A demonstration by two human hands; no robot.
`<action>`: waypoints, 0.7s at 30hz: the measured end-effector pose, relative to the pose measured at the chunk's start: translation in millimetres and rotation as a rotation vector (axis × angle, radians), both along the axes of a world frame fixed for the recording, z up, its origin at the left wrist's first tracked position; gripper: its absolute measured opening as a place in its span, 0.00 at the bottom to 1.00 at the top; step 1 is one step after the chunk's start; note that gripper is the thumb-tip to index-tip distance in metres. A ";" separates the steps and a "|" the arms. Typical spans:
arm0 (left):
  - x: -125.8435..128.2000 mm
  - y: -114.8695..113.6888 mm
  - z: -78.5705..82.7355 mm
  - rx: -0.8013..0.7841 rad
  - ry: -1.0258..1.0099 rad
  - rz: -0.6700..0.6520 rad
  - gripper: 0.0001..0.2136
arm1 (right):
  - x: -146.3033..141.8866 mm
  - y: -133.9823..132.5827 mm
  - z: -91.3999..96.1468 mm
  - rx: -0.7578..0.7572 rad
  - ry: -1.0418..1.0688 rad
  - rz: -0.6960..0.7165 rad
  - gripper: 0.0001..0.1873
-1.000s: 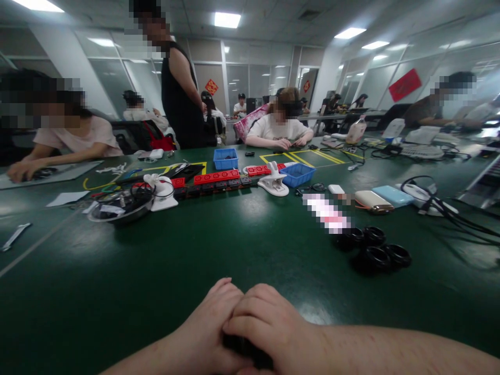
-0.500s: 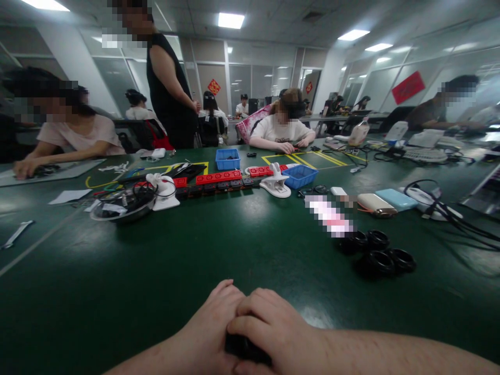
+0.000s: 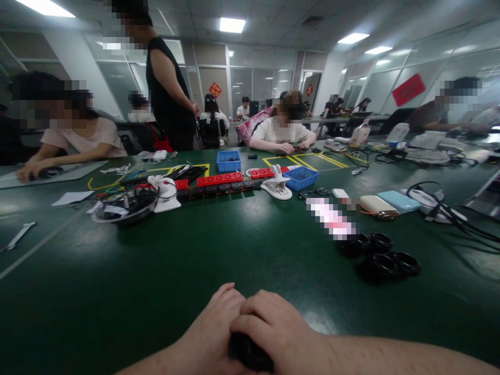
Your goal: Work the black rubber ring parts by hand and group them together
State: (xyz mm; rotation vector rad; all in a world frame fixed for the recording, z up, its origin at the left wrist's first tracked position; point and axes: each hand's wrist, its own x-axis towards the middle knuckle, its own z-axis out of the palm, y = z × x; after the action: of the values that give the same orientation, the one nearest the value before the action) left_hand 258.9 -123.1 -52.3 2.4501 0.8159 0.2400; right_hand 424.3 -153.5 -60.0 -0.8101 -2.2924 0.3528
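Observation:
At the near edge of the table, my left hand [image 3: 214, 323] and my right hand [image 3: 275, 323] are closed together around a black rounded part [image 3: 253, 355]. The right fingers curl over its top from the right, while the left hand wraps it from the other side. Much of the part is covered by the fingers, so its full shape is hidden. Several black ring-shaped parts [image 3: 385, 264] lie to the right on the green table [image 3: 187, 255], apart from my hands.
A metal bowl of cables [image 3: 125, 213], red power strips [image 3: 221, 179], a white clamp stand [image 3: 276, 185] and blue bins [image 3: 300, 178] stand ahead. Power banks [image 3: 378, 207] lie right, a wrench [image 3: 19, 236] left. A co-worker [image 3: 285, 135] sits opposite.
My hands have shifted very slightly with the black part, and a little more of its rounded surface shows. The camera view has moved slightly.

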 end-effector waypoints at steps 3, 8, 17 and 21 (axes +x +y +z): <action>-0.1 -0.1 -0.9 -0.003 0.012 0.002 0.19 | 0.1 1.4 -0.8 -0.018 -0.048 0.009 0.20; 0.0 -0.5 0.8 -0.024 -0.006 0.007 0.18 | 0.7 1.3 1.2 -0.062 -0.034 0.029 0.22; -3.8 -0.8 2.2 -0.083 -0.032 0.030 0.19 | 2.9 -2.5 2.3 -0.024 0.007 -0.026 0.23; -1.4 -1.3 3.9 -0.041 -0.022 0.040 0.19 | -0.5 -1.1 -3.0 0.073 -0.046 -0.056 0.18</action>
State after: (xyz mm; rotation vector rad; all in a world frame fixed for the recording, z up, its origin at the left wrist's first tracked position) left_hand 257.5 -124.5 -48.4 2.3903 0.8522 0.2618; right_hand 423.8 -154.6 -63.0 -0.8520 -2.3061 0.2267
